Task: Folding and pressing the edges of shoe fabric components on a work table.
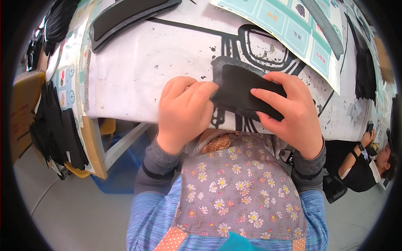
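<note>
In front of me at the table's near edge is a curved black piece (238, 85), flat and foam-like, with a dark grey layer showing round its border. My left hand (187, 104) pinches its left edge, fingers curled in and thumb tip hidden. Across its right part lies my right hand (291, 108), gripping it with the index finger stretched over the black face and the other fingers at its edges. A stack of similar curved black pieces (130, 19) rests at the table's far left.
The white table cover (138, 79) has black line drawings and dark specks. A teal printed sheet (293, 33) lies far right, a grey strip (324, 27) on it. Black pieces hang at the left (54, 125) and right (365, 71). Another person (360, 165) is at right.
</note>
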`<state>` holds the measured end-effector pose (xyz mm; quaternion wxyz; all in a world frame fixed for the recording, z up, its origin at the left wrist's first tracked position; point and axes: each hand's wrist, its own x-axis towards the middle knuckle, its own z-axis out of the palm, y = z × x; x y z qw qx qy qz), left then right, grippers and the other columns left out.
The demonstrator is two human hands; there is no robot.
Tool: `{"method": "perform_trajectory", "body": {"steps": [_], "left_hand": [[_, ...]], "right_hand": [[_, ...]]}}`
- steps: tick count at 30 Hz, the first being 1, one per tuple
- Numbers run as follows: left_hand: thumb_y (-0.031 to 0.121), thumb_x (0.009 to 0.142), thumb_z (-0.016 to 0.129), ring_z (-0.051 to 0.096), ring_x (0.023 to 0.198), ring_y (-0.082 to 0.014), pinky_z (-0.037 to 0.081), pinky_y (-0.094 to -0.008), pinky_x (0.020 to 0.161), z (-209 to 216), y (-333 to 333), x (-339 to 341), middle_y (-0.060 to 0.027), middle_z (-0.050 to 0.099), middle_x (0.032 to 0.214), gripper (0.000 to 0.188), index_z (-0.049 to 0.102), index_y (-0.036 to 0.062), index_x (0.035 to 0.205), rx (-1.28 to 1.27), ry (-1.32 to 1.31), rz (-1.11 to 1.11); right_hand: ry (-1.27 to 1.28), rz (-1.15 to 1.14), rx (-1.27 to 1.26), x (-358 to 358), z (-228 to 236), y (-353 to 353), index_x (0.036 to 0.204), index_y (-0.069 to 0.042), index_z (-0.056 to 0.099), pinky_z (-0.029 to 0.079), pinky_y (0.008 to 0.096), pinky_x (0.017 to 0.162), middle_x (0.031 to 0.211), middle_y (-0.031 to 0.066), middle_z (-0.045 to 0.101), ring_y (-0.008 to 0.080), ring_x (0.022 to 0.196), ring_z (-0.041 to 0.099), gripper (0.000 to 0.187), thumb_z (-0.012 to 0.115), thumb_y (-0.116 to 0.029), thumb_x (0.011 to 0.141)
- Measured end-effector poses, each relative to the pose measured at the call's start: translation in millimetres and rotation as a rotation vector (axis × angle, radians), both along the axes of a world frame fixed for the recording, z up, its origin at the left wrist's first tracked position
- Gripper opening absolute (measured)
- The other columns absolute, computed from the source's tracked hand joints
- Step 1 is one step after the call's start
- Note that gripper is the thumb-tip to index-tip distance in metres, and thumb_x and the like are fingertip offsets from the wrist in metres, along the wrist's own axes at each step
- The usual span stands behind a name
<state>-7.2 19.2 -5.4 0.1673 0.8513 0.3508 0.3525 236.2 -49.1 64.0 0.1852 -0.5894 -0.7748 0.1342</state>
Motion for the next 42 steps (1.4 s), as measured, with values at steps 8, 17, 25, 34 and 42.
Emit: {"method": "perform_trajectory", "body": {"steps": [8, 17, 25, 34, 42], "left_hand": [[-0.013, 0.076, 0.065, 0.064, 0.085, -0.0255, 0.051, -0.0380, 0.077, -7, 0, -1, -0.0039, 0.073, 0.088, 0.034, 0.070, 0.0049, 0.104, 0.010, -0.036, -0.001], [-0.009, 0.071, 0.066, 0.064, 0.086, -0.0275, 0.051, -0.0394, 0.078, -1, 2, 2, -0.0050, 0.071, 0.089, 0.030, 0.073, 0.0057, 0.096, 0.040, 0.031, -0.035], [-0.006, 0.068, 0.066, 0.063, 0.085, -0.0268, 0.050, -0.0388, 0.077, -1, 2, 1, -0.0043, 0.071, 0.090, 0.035, 0.078, 0.0071, 0.098, 0.034, 0.060, -0.055], [-0.009, 0.068, 0.065, 0.062, 0.088, -0.0263, 0.050, -0.0384, 0.077, 0, 0, 5, -0.0039, 0.071, 0.091, 0.036, 0.080, 0.0072, 0.097, 0.037, 0.086, -0.057], [-0.013, 0.069, 0.061, 0.062, 0.091, -0.0285, 0.052, -0.0384, 0.080, 4, 0, 4, -0.0093, 0.070, 0.093, 0.039, 0.079, 0.0027, 0.100, -0.012, 0.112, -0.065]], "right_hand": [[0.019, -0.005, -0.005, -3, -7, 1, 0.109, -0.010, 0.076, 0.052, 0.0435, 0.091, 0.121, 0.0101, 0.065, 0.0308, 0.109, 0.064, 0.039, 0.083, -0.010, 0.071], [-0.006, -0.021, -0.072, -2, -6, -1, 0.114, -0.010, 0.077, 0.052, 0.0450, 0.094, 0.126, 0.0121, 0.064, 0.0345, 0.112, 0.063, 0.044, 0.082, -0.006, 0.070], [-0.020, -0.001, -0.020, -1, -11, -1, 0.109, -0.010, 0.076, 0.051, 0.0432, 0.092, 0.125, 0.0089, 0.064, 0.0294, 0.110, 0.062, 0.037, 0.083, -0.014, 0.073], [-0.027, -0.041, -0.071, 12, -4, -10, 0.118, -0.011, 0.068, 0.049, 0.0431, 0.096, 0.128, 0.0069, 0.064, 0.0301, 0.111, 0.061, 0.051, 0.086, -0.016, 0.071], [0.097, -0.119, -0.104, 57, -4, -43, 0.120, -0.011, 0.065, 0.047, 0.0436, 0.101, 0.133, 0.0072, 0.064, 0.0318, 0.116, 0.060, 0.055, 0.088, -0.019, 0.070]]}}
